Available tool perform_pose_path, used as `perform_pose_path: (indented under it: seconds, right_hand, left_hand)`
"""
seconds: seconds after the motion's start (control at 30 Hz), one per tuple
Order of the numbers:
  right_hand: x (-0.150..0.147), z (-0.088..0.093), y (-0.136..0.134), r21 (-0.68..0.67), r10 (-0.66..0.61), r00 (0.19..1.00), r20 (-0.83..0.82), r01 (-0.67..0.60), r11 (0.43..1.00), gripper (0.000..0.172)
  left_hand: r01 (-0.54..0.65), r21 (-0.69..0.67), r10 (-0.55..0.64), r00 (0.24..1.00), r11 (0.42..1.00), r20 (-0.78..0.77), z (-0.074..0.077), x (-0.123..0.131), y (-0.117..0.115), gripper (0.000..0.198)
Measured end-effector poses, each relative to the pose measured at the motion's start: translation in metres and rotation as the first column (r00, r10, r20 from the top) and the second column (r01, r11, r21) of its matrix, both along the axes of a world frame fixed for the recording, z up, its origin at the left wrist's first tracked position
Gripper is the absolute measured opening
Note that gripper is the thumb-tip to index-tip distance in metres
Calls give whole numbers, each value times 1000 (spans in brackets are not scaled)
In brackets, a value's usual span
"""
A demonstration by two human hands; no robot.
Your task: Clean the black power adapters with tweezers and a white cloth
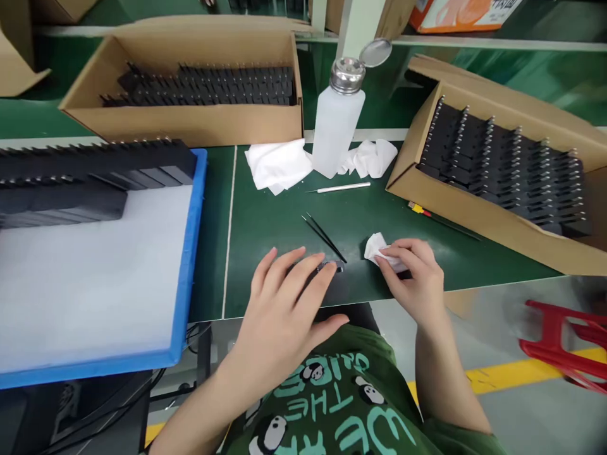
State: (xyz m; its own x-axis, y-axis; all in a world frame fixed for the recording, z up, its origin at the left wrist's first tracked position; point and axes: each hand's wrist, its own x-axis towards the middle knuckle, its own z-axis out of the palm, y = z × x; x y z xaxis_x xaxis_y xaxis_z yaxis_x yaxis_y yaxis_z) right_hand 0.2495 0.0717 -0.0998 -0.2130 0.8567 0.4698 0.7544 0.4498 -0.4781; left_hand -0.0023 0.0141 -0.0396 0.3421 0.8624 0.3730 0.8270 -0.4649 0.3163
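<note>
My right hand pinches a crumpled white wipe just above the green table. Fingers spread, my left hand hovers at the table's front edge and holds nothing that I can see. Beneath its fingertips lies a small dark part with a shiny metal end, mostly hidden by the hand. Black tweezers rest right behind that part. Further back lies a thin white pen-like tool with a fine tip.
A white bottle with its metal lid up stands between a folded white cloth and a crumpled one. Cardboard boxes of black pinned parts stand behind and right. A blue-rimmed tray is at left; a red stool at right.
</note>
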Motion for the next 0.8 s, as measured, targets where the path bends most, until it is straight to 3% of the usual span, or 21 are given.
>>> perform_pose_path:
  seconds: [0.07,0.2,0.37,0.53,0.57,0.7,0.8]
  right_hand:
    - [-12,10,-9,-28,37,993,-112,-40,999,11]
    - [-32,18,-22,-65,283,926,-249,-308,949,33]
    - [-24,20,-30,58,544,839,-26,-542,839,38]
    - [-10,32,-33,-177,668,745,-5,-658,732,27]
    - [-8,34,-32,-158,653,756,-45,-651,743,28]
    - [-5,41,-22,30,424,884,-197,-427,904,47]
    - [-15,41,-15,-70,407,897,-175,-423,903,40]
  left_hand:
    - [29,-16,-29,998,999,-61,-3,10,9,51]
    - [45,-79,-51,995,996,-80,-12,15,16,42]
    - [58,-59,-62,996,997,-69,-14,13,17,33]
    - [55,-67,-58,997,996,-54,-14,12,18,33]
    - [54,-70,-57,997,996,-52,-14,12,18,33]
    - [57,-73,-60,997,996,-44,-15,12,18,33]
    - [54,-70,-56,998,996,-30,-15,12,18,33]
